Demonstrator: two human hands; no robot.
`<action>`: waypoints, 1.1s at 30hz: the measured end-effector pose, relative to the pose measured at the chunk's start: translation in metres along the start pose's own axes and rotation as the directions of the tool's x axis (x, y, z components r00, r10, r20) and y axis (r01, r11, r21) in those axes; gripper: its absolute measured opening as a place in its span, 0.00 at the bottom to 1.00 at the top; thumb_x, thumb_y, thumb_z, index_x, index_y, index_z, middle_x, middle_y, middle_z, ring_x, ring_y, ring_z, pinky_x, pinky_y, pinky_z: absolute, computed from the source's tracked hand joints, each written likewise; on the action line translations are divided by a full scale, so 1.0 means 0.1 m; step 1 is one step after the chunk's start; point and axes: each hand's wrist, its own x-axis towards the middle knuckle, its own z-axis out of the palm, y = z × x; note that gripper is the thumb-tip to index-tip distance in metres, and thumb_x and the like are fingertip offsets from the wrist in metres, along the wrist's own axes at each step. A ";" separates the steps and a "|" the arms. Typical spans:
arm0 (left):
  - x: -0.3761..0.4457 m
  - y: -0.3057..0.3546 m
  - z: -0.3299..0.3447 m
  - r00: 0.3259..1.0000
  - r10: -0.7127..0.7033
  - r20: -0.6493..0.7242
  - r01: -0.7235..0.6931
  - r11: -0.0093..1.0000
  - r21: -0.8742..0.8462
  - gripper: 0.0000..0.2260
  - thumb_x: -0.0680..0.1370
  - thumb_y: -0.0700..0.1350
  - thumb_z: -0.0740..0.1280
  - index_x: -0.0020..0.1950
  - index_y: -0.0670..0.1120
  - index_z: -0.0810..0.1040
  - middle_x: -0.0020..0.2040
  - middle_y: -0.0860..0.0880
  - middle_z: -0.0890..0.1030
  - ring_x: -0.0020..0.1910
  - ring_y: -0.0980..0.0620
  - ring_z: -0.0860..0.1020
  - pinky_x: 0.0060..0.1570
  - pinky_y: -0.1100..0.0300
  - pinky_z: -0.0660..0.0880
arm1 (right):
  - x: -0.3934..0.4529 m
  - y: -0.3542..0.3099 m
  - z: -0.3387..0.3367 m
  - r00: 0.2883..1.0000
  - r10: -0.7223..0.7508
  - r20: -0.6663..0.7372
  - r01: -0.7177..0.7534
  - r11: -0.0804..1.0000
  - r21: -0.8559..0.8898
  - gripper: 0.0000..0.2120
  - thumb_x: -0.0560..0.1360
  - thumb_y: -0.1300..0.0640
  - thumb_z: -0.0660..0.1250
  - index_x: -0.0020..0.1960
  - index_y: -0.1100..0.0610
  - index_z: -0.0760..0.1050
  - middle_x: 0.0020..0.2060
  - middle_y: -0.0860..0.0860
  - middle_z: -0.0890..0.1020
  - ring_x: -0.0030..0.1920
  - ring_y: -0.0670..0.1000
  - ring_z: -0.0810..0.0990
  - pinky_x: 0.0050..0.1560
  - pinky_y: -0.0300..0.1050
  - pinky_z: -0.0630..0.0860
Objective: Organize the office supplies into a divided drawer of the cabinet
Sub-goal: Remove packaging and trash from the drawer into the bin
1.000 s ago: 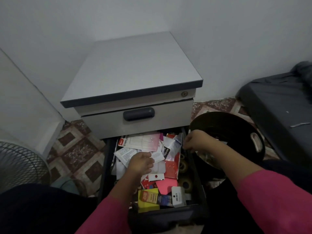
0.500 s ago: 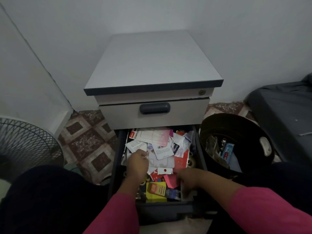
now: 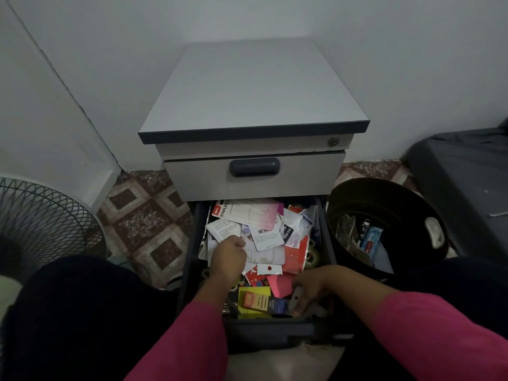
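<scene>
The grey cabinet (image 3: pixel 255 89) has its lower drawer (image 3: pixel 328 243) pulled open, heaped with packaged office supplies: a stapler card (image 3: pixel 247 215), white cards, a pink pad (image 3: pixel 281 284), a yellow and orange pack (image 3: pixel 255 301), tape rolls (image 3: pixel 313 255). My left hand (image 3: pixel 228 257) rests on the pile at the drawer's left, fingers curled on a white card. My right hand (image 3: pixel 310 290) is low at the drawer's front right, curled round a small grey-white item (image 3: pixel 295 298).
A black round bin (image 3: pixel 384 191) with a blue pack (image 3: pixel 371 240) and clear wrappers stands right of the drawer. A fan grille (image 3: pixel 41 224) is at left, a dark mattress (image 3: pixel 467 174) at right. The upper drawer (image 3: pixel 254 174) is closed. Patterned tiles cover the floor.
My right hand left the bin's rim and came down into the drawer's front right corner, where it now holds a small item. The left hand stayed on the pile.
</scene>
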 end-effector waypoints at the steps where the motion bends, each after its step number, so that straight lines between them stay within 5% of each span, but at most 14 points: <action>1: -0.01 0.01 0.00 1.000 0.000 0.006 0.000 1.000 0.009 0.09 0.76 0.31 0.62 0.50 0.42 0.77 0.45 0.44 0.79 0.41 0.50 0.75 0.33 0.66 0.69 | 0.01 0.01 0.00 1.000 -0.007 -0.007 0.007 1.000 -0.015 0.30 0.72 0.51 0.74 0.69 0.57 0.68 0.67 0.53 0.71 0.65 0.55 0.72 0.49 0.43 0.73; 10: -0.06 0.07 0.03 0.990 0.025 0.136 -0.024 1.000 -0.009 0.09 0.76 0.33 0.62 0.45 0.46 0.77 0.39 0.51 0.77 0.36 0.59 0.73 0.28 0.75 0.67 | 0.05 -0.06 0.04 0.985 -0.142 -0.096 0.129 0.983 -0.134 0.28 0.70 0.55 0.75 0.67 0.54 0.69 0.64 0.53 0.74 0.62 0.55 0.74 0.54 0.43 0.74; 17: -0.09 0.08 0.02 0.982 0.025 0.187 -0.019 0.999 -0.034 0.08 0.76 0.33 0.63 0.44 0.46 0.77 0.38 0.51 0.76 0.36 0.58 0.74 0.29 0.74 0.69 | 0.05 -0.08 0.07 0.970 -0.201 -0.135 0.196 0.979 -0.046 0.26 0.70 0.50 0.74 0.65 0.53 0.70 0.64 0.51 0.73 0.63 0.53 0.73 0.54 0.39 0.70; 21: -0.11 0.08 0.01 0.961 0.024 0.274 -0.015 0.999 -0.035 0.07 0.74 0.33 0.67 0.42 0.45 0.77 0.38 0.49 0.77 0.36 0.56 0.75 0.31 0.71 0.70 | 0.05 -0.12 0.08 0.956 -0.256 -0.141 0.235 0.960 -0.151 0.26 0.70 0.51 0.73 0.65 0.54 0.69 0.64 0.52 0.73 0.63 0.55 0.73 0.61 0.45 0.72; 27: -0.10 0.07 0.05 0.955 0.023 0.297 -0.013 0.999 -0.035 0.09 0.74 0.33 0.67 0.40 0.47 0.77 0.37 0.49 0.76 0.36 0.55 0.75 0.33 0.67 0.69 | 0.06 -0.19 0.10 0.944 -0.292 -0.156 0.234 0.922 -0.307 0.24 0.72 0.54 0.68 0.65 0.57 0.68 0.58 0.56 0.77 0.55 0.56 0.76 0.51 0.45 0.73; 33: -0.09 0.05 0.04 0.954 -0.005 0.301 0.018 0.999 -0.038 0.08 0.74 0.33 0.66 0.41 0.46 0.77 0.39 0.48 0.77 0.36 0.55 0.75 0.29 0.67 0.68 | 0.11 -0.19 0.15 0.943 -0.302 -0.138 0.210 0.864 -0.458 0.28 0.71 0.57 0.71 0.68 0.57 0.67 0.61 0.56 0.76 0.59 0.58 0.76 0.56 0.49 0.75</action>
